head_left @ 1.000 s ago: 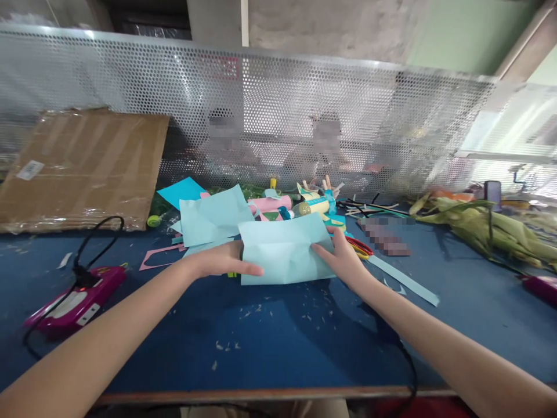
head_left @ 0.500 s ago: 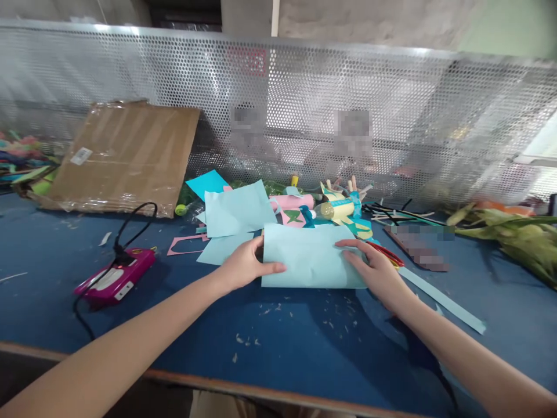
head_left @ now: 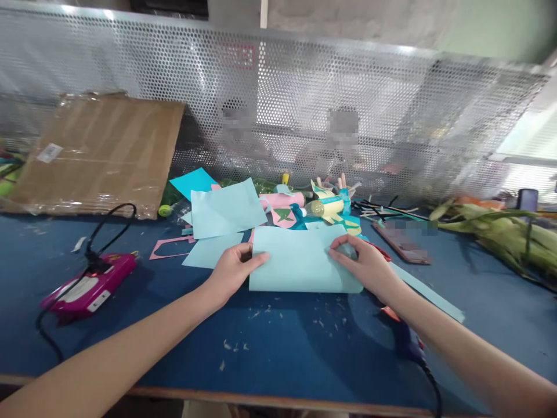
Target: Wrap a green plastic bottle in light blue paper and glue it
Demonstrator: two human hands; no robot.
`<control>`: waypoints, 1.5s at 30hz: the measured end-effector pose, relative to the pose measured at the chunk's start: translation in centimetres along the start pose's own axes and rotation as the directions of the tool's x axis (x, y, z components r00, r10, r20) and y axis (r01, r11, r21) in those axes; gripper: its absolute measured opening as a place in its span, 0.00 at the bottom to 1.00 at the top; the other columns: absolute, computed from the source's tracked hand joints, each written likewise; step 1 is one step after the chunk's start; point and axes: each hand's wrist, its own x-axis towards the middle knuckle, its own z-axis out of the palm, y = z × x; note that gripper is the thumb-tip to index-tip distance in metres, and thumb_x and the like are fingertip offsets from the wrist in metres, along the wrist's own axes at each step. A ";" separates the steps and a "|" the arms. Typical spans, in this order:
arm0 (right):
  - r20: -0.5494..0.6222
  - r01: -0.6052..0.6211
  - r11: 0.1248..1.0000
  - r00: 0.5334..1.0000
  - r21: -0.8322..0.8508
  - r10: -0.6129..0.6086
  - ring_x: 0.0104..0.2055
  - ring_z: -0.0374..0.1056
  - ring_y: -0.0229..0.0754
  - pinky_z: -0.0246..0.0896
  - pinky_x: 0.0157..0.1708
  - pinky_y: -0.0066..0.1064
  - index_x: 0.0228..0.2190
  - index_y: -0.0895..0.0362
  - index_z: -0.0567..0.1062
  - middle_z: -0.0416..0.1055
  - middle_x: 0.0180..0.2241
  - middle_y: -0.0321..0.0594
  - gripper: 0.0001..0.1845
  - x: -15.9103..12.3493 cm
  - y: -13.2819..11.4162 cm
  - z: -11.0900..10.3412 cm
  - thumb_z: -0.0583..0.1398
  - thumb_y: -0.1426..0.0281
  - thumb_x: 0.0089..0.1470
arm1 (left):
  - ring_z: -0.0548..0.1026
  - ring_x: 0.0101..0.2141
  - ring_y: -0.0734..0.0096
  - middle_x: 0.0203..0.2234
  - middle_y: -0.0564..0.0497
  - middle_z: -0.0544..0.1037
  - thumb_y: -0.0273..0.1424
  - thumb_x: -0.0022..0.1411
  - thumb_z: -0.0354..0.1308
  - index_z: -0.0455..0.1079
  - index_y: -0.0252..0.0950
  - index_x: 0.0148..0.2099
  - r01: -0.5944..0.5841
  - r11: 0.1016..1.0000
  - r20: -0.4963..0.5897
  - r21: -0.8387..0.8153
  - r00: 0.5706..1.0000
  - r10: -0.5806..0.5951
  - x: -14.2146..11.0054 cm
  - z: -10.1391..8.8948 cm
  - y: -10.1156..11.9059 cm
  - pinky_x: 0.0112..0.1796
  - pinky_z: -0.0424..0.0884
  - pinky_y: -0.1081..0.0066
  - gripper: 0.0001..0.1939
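A light blue sheet of paper (head_left: 300,264) is held in front of me, low over the blue table, its lower part apparently curled or folded. At its left edge, my left hand (head_left: 232,268) grips it, thumb on the front and fingers partly hidden behind. My right hand (head_left: 365,262) pinches it near the right side, with thumb and forefinger close together on its face. More light blue sheets (head_left: 226,209) lie just behind to the left. A paper-wrapped bottle (head_left: 324,207) in yellow and blue and a pink roll (head_left: 282,201) rest beyond the sheet.
A magenta power strip (head_left: 93,287) with a black plug is at left. Under my right forearm lies a dark blue glue gun (head_left: 407,339). A light blue strip (head_left: 435,296), a phone-like slab (head_left: 402,242) and corn husks (head_left: 491,226) are at right. Cardboard (head_left: 100,157) leans against the perforated metal screen (head_left: 287,87).
My view has shifted right, so the things appear further left. My right thumb and forefinger have come closer together on the sheet. More of the glue gun shows.
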 end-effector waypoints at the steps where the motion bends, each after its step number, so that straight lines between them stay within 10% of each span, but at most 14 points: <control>1: 0.006 0.009 1.000 1.000 0.000 -0.009 0.23 0.59 0.39 0.52 0.25 0.30 0.29 0.54 0.72 0.70 0.25 0.35 0.14 0.0 0.0 0.0 0.58 0.56 0.47 | 0.77 0.41 0.48 0.37 0.44 0.81 0.49 0.47 0.67 0.75 0.35 0.36 0.000 1.000 -0.006 -0.001 1.000 0.000 0.0 0.0 0.0 0.40 0.74 0.57 0.23; 12: -0.025 -0.012 0.993 1.000 0.114 0.015 0.26 0.60 0.41 0.54 0.27 0.31 0.34 0.53 0.74 0.66 0.24 0.33 0.14 0.4 0.6 0.3 0.61 0.59 0.46 | 0.75 0.48 0.44 0.46 0.41 0.79 0.52 0.49 0.64 0.73 0.34 0.47 -0.043 0.998 0.058 0.047 0.998 0.040 0.4 -0.5 0.1 0.44 0.73 0.55 0.31; 16: -0.027 -0.020 0.971 0.999 0.238 0.027 0.30 0.66 0.44 0.61 0.29 0.34 0.47 0.52 0.70 0.71 0.30 0.35 0.23 0.5 0.7 0.6 0.59 0.56 0.50 | 0.62 0.60 0.43 0.62 0.41 0.64 0.48 0.42 0.70 0.52 0.39 0.66 -0.124 0.963 0.242 0.238 0.968 0.065 0.9 -2.1 0.5 0.54 0.66 0.54 0.53; 19: 0.131 -0.098 0.789 0.991 0.607 0.023 0.35 0.72 0.45 0.68 0.35 0.37 0.58 0.46 0.58 0.75 0.40 0.37 0.36 0.4 0.4 -0.1 0.63 0.57 0.50 | 0.56 0.63 0.42 0.66 0.40 0.54 0.45 0.39 0.73 0.41 0.40 0.70 -0.213 0.862 0.386 0.461 0.922 0.022 1.0 -3.4 0.9 0.58 0.59 0.52 0.63; 22: 0.271 -0.206 0.617 0.963 0.760 -0.012 0.39 0.73 0.47 0.68 0.43 0.42 0.51 0.48 0.69 0.77 0.40 0.39 0.32 -0.5 0.9 -1.8 0.69 0.60 0.44 | 0.57 0.63 0.45 0.66 0.43 0.56 0.46 0.43 0.70 0.46 0.41 0.69 -0.284 0.802 0.519 0.525 0.854 -0.037 0.9 -4.4 1.6 0.59 0.58 0.55 0.57; 25: 0.284 -0.139 0.699 0.954 0.701 -0.095 0.46 0.72 0.53 0.65 0.50 0.47 0.33 0.51 0.79 0.78 0.35 0.41 0.15 -2.5 2.2 -3.6 0.70 0.58 0.43 | 0.55 0.64 0.45 0.67 0.48 0.55 0.48 0.43 0.70 0.48 0.46 0.69 -0.352 0.714 0.576 0.605 0.813 -0.087 0.7 -4.9 2.3 0.60 0.57 0.57 0.55; 28: 0.349 0.111 0.826 0.869 0.552 -0.350 0.56 0.65 0.58 0.56 0.58 0.48 0.22 0.52 0.80 0.76 0.36 0.44 0.14 -5.4 3.2 -4.4 0.71 0.54 0.41 | 0.54 0.64 0.46 0.68 0.49 0.53 0.50 0.49 0.66 0.47 0.49 0.69 -0.354 0.641 0.554 0.681 0.822 -0.135 0.7 -5.0 2.8 0.60 0.56 0.58 0.51; 34: 0.244 0.372 0.879 0.861 0.298 -0.447 0.55 0.67 0.55 0.52 0.61 0.48 0.22 0.51 0.82 0.79 0.36 0.48 0.17 -10.5 3.6 -3.1 0.63 0.54 0.54 | 0.59 0.63 0.53 0.67 0.50 0.54 0.47 0.60 0.57 0.45 0.49 0.70 -0.266 0.654 0.504 0.708 0.840 -0.203 0.5 -5.2 3.5 0.55 0.64 0.64 0.40; 45: 0.297 0.230 0.800 0.843 0.555 -0.449 0.60 0.62 0.58 0.54 0.59 0.47 0.15 0.51 0.77 0.77 0.45 0.48 0.22 -7.5 4.5 -4.1 0.66 0.48 0.45 | 0.60 0.62 0.47 0.65 0.48 0.60 0.55 0.58 0.53 0.47 0.48 0.69 -0.137 0.676 0.158 0.724 0.987 0.031 1.2 -8.6 4.4 0.56 0.63 0.57 0.42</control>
